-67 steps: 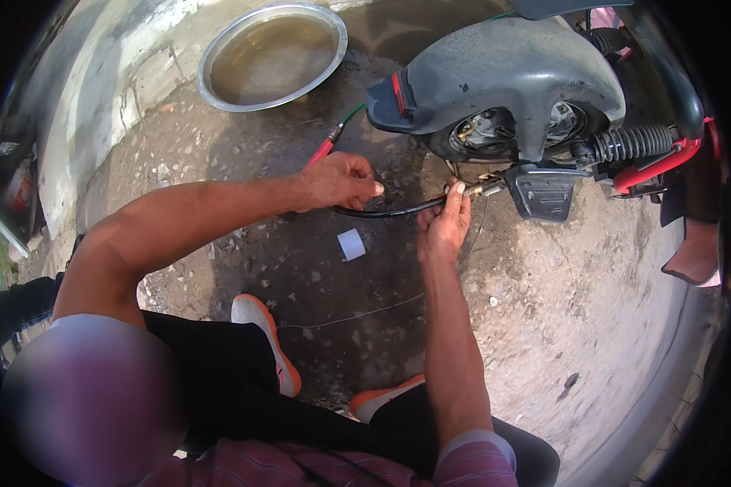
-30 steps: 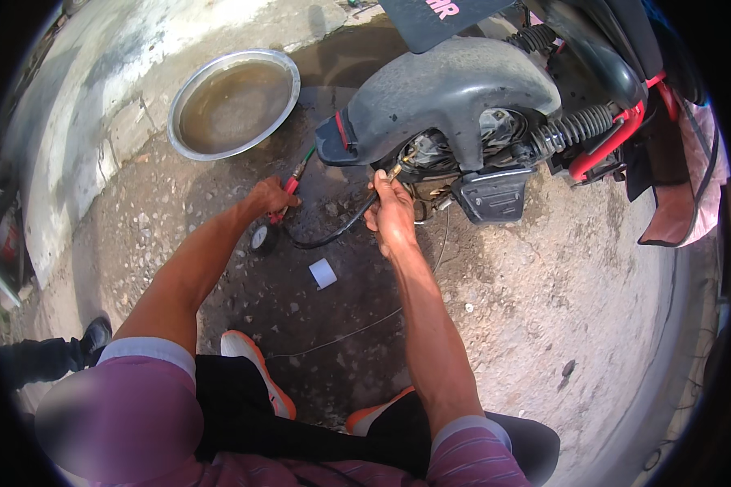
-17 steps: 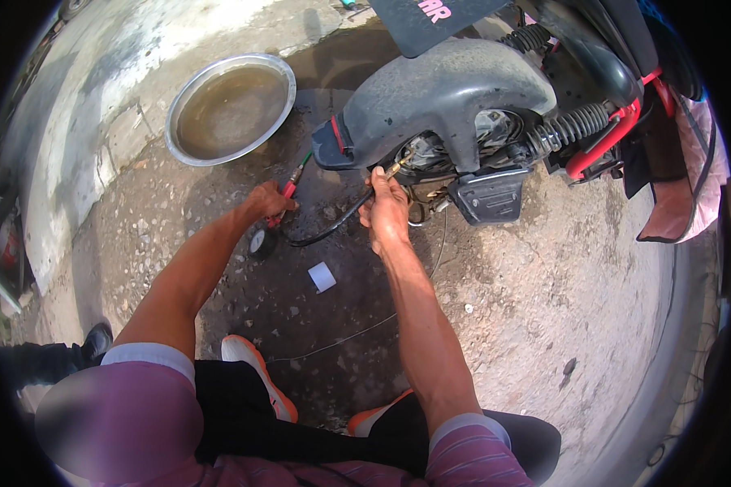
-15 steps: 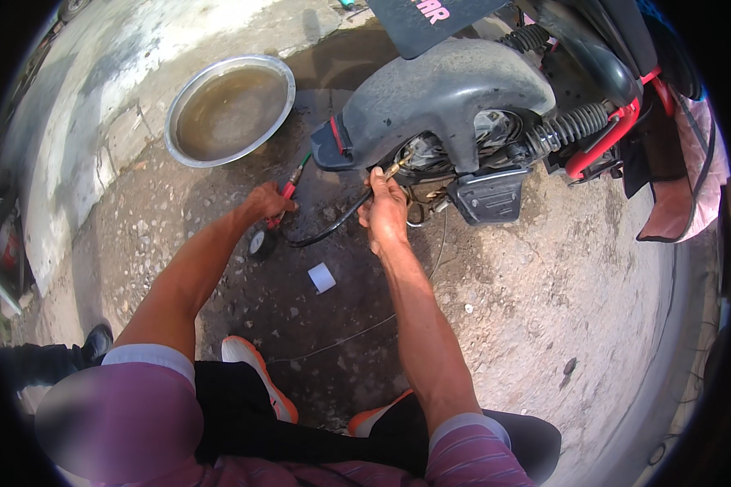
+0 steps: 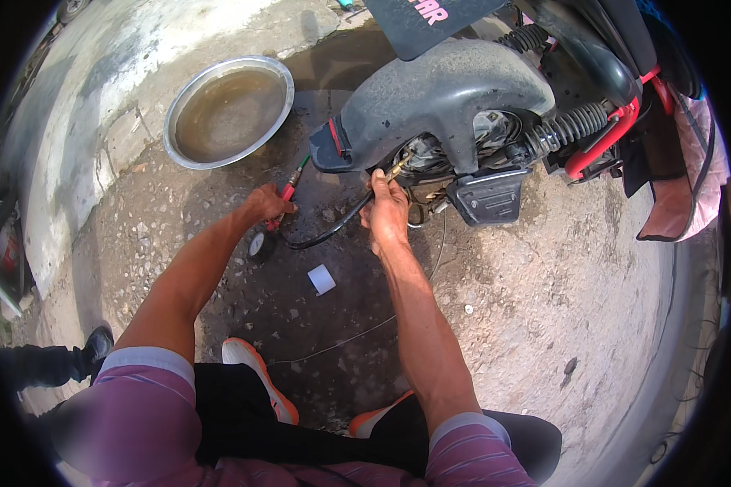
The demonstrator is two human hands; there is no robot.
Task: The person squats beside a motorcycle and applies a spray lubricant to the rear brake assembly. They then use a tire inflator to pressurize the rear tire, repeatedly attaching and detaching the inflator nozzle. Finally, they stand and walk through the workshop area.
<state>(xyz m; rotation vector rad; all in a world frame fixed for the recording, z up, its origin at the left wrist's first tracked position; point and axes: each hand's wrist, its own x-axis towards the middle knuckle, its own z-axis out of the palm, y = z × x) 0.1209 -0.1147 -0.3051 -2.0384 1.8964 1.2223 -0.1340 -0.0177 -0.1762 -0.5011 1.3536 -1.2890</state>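
My left hand (image 5: 266, 203) is closed around a red tire inflator gun (image 5: 287, 191), which has a green hose end at its top. A round pressure gauge (image 5: 257, 243) hangs below that hand, and a black hose (image 5: 329, 234) curves from there to my right hand (image 5: 386, 213). My right fingers pinch the brass air chuck (image 5: 395, 170) at the hose's end. It points at the wheel hub (image 5: 418, 154) of a scooter, under the dark rear fender (image 5: 455, 77). Whether the chuck sits on the valve cannot be made out.
A metal basin (image 5: 170, 134) of murky water stands at the far left. The scooter's black footrest (image 5: 489, 199) and shock absorber (image 5: 573, 130) lie right of my right hand. A white roll (image 5: 321, 279) rests on the wet ground. Another person's shoe (image 5: 99, 344) shows at left.
Both hands keep nearly the same places, with the inflator and the chuck still held. The person's shoe at the left has shifted slightly.
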